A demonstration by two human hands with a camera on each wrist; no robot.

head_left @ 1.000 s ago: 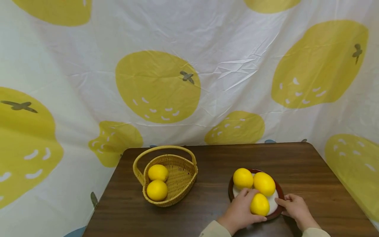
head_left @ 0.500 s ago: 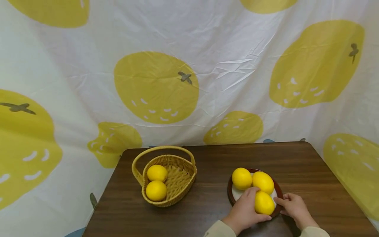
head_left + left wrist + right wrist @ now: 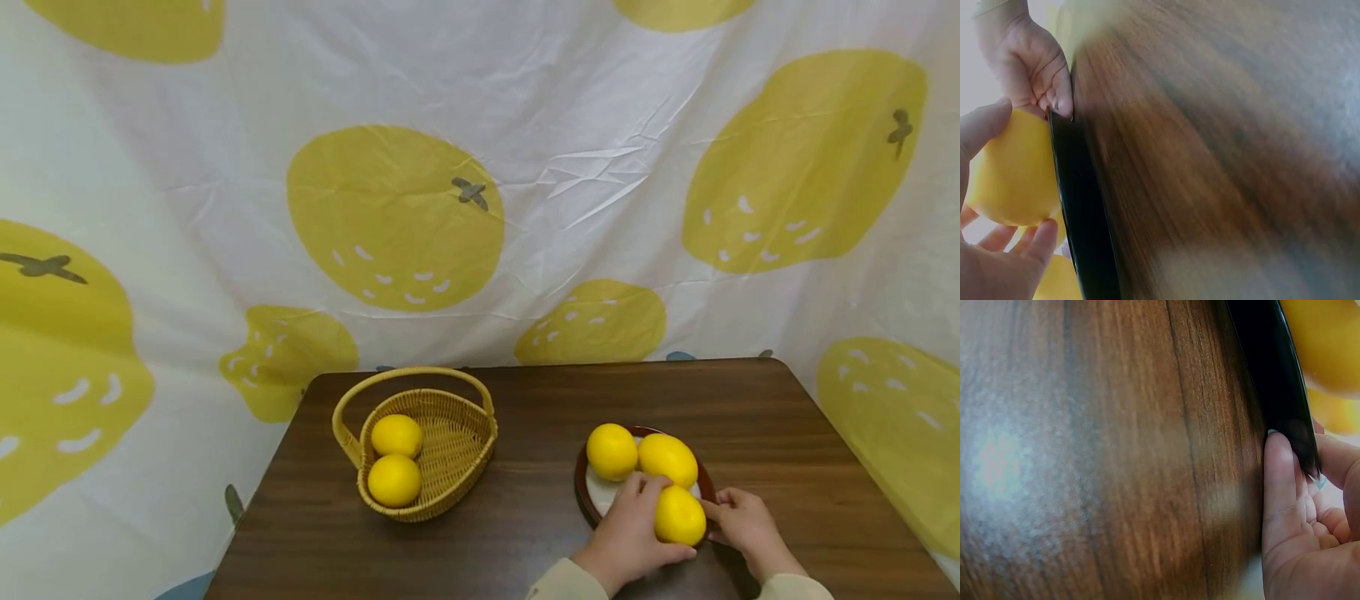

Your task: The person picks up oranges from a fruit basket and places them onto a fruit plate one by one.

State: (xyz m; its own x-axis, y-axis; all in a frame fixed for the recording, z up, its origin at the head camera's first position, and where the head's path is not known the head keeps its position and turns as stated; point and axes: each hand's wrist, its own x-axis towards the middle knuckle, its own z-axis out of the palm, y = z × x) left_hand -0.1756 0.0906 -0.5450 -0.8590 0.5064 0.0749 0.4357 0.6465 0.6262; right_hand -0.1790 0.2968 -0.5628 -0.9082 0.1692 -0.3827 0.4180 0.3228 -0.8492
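Observation:
In the head view my left hand (image 3: 628,532) holds a yellow lemon (image 3: 681,516) at the near right part of a round plate (image 3: 582,490) with a dark red-brown rim and a whitish middle. Thumb and fingers curl round that lemon (image 3: 1015,172) in the left wrist view. Two more lemons, one at the back left (image 3: 611,452) and one at the back right (image 3: 668,460), lie on the plate. My right hand (image 3: 750,530) pinches the plate's right rim; its fingers (image 3: 1280,469) are at the dark rim (image 3: 1279,375) in the right wrist view.
A wicker basket (image 3: 457,450) with an arched handle stands on the left of the dark wooden table (image 3: 536,433). Two lemons (image 3: 395,458) sit in its left part. A lemon-print cloth (image 3: 585,208) hangs behind the table.
My left hand has shifted the held lemon to the right across the plate, towards the right hand. The right hand stays at the rim.

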